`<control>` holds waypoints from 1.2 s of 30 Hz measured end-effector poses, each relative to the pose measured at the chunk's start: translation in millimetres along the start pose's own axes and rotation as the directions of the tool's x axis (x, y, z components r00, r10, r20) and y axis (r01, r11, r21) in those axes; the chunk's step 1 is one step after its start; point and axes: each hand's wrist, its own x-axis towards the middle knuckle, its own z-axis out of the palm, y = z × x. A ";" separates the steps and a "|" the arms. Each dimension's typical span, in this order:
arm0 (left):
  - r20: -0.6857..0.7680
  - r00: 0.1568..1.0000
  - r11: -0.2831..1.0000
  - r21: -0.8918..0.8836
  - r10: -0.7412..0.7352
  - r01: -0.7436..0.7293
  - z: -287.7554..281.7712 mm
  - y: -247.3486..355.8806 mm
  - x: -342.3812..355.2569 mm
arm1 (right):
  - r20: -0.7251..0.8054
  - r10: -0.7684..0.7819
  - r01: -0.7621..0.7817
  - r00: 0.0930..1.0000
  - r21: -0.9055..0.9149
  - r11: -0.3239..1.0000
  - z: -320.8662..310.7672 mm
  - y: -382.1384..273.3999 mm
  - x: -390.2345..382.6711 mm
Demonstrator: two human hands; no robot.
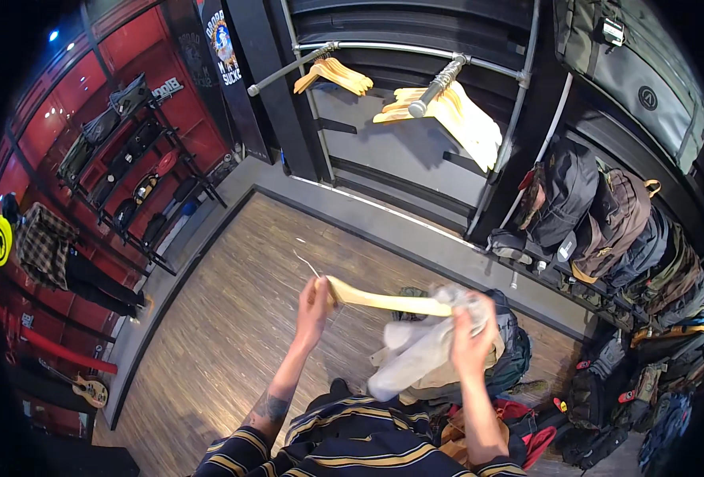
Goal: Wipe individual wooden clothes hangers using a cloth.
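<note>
A pale wooden hanger [388, 301] is held level in front of me, its metal hook pointing up and away to the left. My left hand [313, 308] is closed around the hanger close to the hook. In my right hand [473, 338] is a light grey garment [415, 359], gripped by its bunched upper part at the hanger's right end. The rest of the cloth hangs down toward my body. Slightly blurred folds hide how far the hanger's end reaches into it.
Wooden hangers [455, 115] crowd a metal rail ahead, with a smaller group [332, 75] to its left. Backpacks [614, 222] line the right wall. Bags and clothes [519, 350] lie on the wooden floor [233, 318] at my right. A shelf rack [141, 175] stands left.
</note>
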 end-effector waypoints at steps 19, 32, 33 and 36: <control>0.370 0.927 0.787 -0.551 -0.066 0.276 83.9 37.8 -29.7 | 0.269 -0.320 0.394 0.909 -0.297 0.870 25.9 55.3 -18.8; 0.189 0.978 0.913 -0.375 -0.093 0.160 101.2 41.9 -23.4 | 0.253 -0.220 0.275 0.942 -0.206 0.939 48.0 38.0 -3.9; 0.176 0.980 0.917 -0.370 -0.090 0.150 102.3 40.3 -21.9 | 0.274 -0.174 0.213 0.946 -0.119 0.970 52.2 34.0 -10.6; 0.208 0.977 0.861 -0.487 -0.049 0.147 101.1 39.8 -18.5 | 0.374 -0.227 0.256 0.899 -0.028 0.966 59.9 20.9 -28.7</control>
